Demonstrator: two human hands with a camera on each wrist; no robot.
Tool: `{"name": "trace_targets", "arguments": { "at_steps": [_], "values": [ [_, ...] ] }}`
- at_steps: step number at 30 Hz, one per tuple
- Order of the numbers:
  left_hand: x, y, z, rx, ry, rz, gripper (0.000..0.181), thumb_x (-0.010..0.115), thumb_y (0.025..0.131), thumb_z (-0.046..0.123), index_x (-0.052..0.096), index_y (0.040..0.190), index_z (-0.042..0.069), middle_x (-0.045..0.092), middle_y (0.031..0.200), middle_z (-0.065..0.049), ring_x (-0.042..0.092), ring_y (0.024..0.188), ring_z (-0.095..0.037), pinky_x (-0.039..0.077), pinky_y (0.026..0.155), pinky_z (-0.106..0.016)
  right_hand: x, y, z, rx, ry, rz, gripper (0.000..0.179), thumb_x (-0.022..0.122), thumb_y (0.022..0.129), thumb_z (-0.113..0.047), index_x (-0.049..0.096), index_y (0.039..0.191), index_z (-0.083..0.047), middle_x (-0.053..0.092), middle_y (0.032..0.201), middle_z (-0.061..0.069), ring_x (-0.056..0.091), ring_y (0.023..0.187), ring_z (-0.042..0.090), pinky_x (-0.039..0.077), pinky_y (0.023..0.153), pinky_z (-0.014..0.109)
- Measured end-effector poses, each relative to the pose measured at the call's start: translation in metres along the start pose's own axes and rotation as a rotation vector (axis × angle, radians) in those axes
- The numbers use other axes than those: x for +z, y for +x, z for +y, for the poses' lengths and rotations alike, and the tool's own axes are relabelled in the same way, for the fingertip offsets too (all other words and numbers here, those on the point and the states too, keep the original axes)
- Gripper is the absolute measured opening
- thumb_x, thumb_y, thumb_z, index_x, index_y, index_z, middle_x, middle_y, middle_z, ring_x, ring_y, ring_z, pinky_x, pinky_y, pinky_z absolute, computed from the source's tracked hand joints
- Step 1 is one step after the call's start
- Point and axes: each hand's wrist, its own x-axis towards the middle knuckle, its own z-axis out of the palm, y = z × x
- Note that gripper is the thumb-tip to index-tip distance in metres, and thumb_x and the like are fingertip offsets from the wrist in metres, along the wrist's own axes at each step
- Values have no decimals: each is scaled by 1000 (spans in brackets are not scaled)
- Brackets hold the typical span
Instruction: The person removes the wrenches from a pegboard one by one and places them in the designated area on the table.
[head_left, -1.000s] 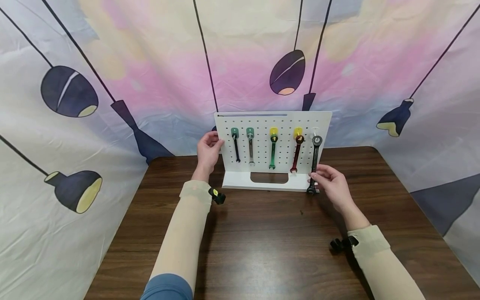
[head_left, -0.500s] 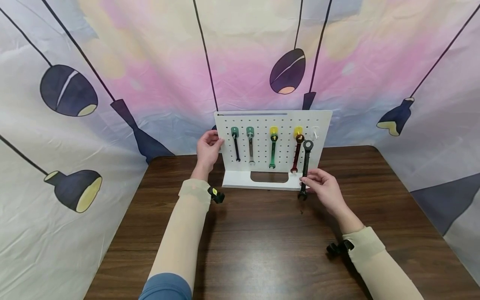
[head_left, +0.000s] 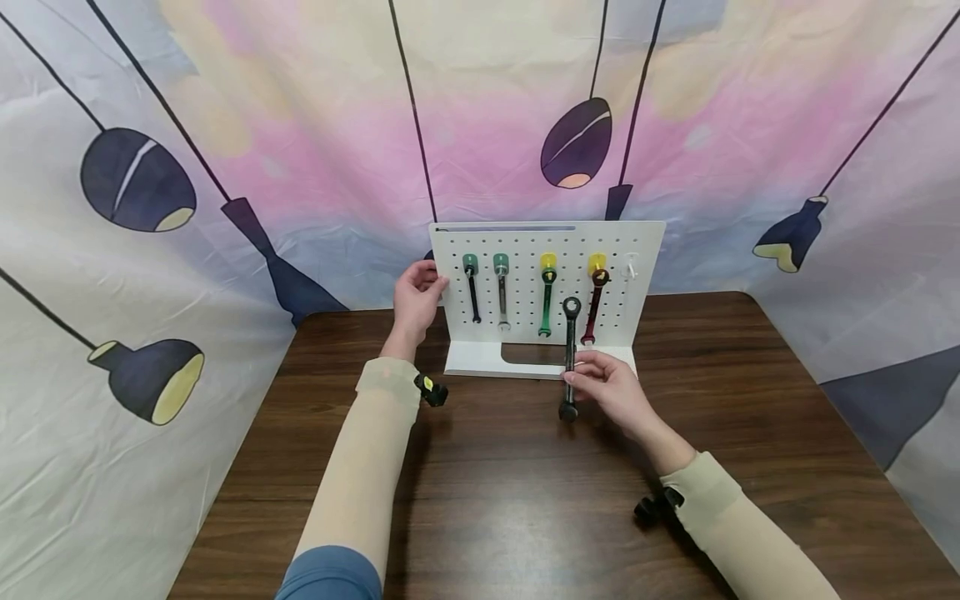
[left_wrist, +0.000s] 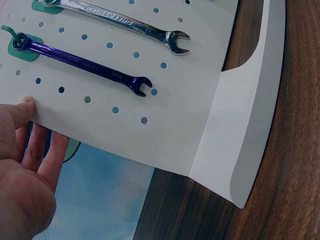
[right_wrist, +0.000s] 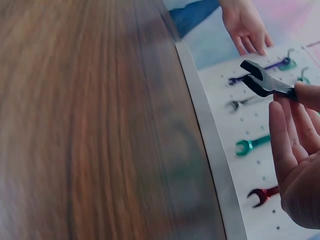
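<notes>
A white pegboard (head_left: pixel 517 246) stands upright on its base at the back of the table. My left hand (head_left: pixel 416 304) pinches its left edge, thumb on the front and fingers behind. In front of the board, my right hand (head_left: pixel 615 396) holds a black ratcheting combination wrench (head_left: pixel 571 333) near its lower part, ring end up. Its open-end jaw shows sharply in the right wrist view. On hooks hang a purple wrench (left_wrist: pixel 85 62), a silver wrench (left_wrist: pixel 120 20), a green wrench (head_left: pixel 546 304) and a red wrench (head_left: pixel 594 308). A clear hook (head_left: pixel 631 268) at the board's right carries nothing.
The dark wooden table (head_left: pixel 495 500) spreads in front of the board. A handle slot (head_left: pixel 532 354) is cut where the panel meets the base. A patterned cloth backdrop (head_left: pixel 315 125) hangs close behind the table.
My right hand has carried the black wrench left and slightly toward me, away from the clear hook at the board's right. My left hand stays on the board's edge.
</notes>
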Motion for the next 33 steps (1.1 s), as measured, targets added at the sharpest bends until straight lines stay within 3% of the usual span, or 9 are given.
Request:
{"name": "trace_targets", "arguments": {
  "at_steps": [8,17,25,33],
  "values": [
    [0,0,1,-9,8,-2,26,76,101,5,69,125,5,70,106,-4,65,92,-14,54,76,-28,21,2,1,103,15,-39,42,75,100,-4,56,135,9,78,101,3,72,86,10,63,76,34],
    [-1,1,-1,-6,7,-5,25,76,101,5,69,124,5,70,104,-3,65,91,-14,54,76,-28,48,4,3,160,21,-110,37,77,98,-6,60,128,5,78,99,6,73,88,14,62,75,33],
    [-1,1,-1,-9,9,-11,25,76,101,6,69,125,6,70,105,-2,65,93,-15,54,77,-29,77,3,5,228,60,-232,33,77,97,-6,62,124,6,77,108,22,74,86,18,63,78,35],
    [-1,-1,0,-9,20,-12,25,76,101,7,69,126,7,70,106,-3,65,94,-16,55,78,-31,105,0,9,293,55,-277,32,78,97,-5,64,124,4,79,106,19,75,86,16,62,78,33]
  ]
}}
